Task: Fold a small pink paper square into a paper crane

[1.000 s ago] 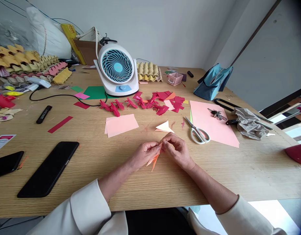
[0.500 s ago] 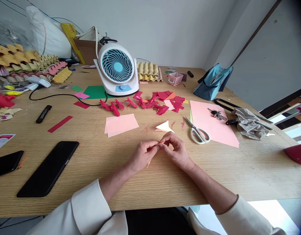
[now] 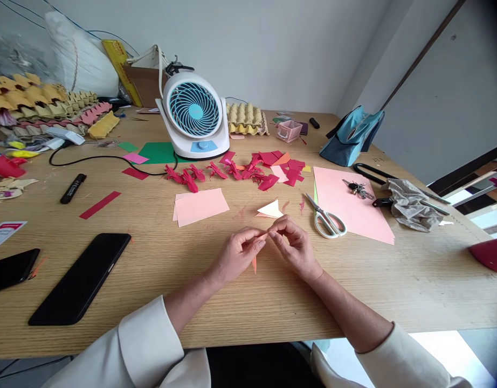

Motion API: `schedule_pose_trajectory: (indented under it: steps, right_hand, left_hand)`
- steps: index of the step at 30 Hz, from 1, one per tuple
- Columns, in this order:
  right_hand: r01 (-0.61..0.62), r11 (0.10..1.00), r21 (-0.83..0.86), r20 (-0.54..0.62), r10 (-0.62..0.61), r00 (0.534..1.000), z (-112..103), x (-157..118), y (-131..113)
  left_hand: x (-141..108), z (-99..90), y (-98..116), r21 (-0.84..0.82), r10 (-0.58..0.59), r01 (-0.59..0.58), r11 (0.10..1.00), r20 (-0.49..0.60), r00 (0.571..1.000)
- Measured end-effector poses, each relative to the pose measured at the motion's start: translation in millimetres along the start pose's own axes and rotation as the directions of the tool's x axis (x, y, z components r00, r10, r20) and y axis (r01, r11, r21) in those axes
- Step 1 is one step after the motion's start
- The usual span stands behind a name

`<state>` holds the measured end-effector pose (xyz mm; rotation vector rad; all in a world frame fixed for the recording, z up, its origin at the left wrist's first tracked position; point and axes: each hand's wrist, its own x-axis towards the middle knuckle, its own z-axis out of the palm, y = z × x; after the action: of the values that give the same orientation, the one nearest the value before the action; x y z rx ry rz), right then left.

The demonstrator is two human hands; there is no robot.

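A small folded orange paper (image 3: pixel 254 264) is pinched between my two hands, with one pointed end hanging below the fingers. My left hand (image 3: pixel 237 252) grips it from the left, thumb against forefinger. From the right, my right hand (image 3: pixel 295 249) pinches its upper part; the fingertips of both hands nearly meet and hide most of the fold. Just beyond them lies a pale folded paper piece (image 3: pixel 269 208). Pink paper rectangles (image 3: pixel 202 206) rest farther left. White-handled scissors (image 3: pixel 327 221) lie right of my hands, beside large pink sheets (image 3: pixel 349 207).
Red folded paper pieces (image 3: pixel 232 170) spread across the middle, in front of a white fan (image 3: pixel 202 146). A black tablet-like device (image 3: pixel 81 279) and a marker (image 3: pixel 73 188) are on the left. Keys (image 3: pixel 358 188), a crumpled cloth (image 3: pixel 412 205) and a blue bag (image 3: pixel 349 140) stand or lie right.
My right fingers have shifted slightly right and opened a small gap from my left fingertips. The hanging tip of the paper has turned, now showing orange and pointing more straight down.
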<state>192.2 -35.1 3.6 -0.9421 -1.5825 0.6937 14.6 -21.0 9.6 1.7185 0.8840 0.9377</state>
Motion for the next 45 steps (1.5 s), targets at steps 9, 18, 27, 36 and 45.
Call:
schedule_pose_trajectory:
  steps: [9,18,27,36,45]
  right_hand:
    - [0.04,0.999,-0.031,-0.04,-0.041,0.998,-4,1,-8]
    - [0.015,0.997,-0.081,0.001,-0.015,1.0,2,-1,-7]
    - [0.034,0.998,-0.059,-0.004,-0.034,0.999,3,-2,-3]
    - [0.09,0.991,-0.103,0.004,-0.09,0.996,3,-2,-7]
    - [0.153,0.97,-0.191,0.028,-0.15,0.988,4,-2,-11]
  left_hand:
    - [1,-1.8,-5,-0.067,-0.038,0.038,0.997,0.007,0.999]
    - [3,-2.9,-8,0.07,0.223,-0.216,0.974,-0.11,0.969]
    - [1,-3.0,-3,0.128,0.245,-0.231,0.964,-0.104,0.964]
    - [-1,-4.8,-7,0.245,0.269,-0.242,0.939,-0.083,0.96]
    - [-3,-3.1,-10,0.266,0.231,-0.193,0.944,-0.121,0.965]
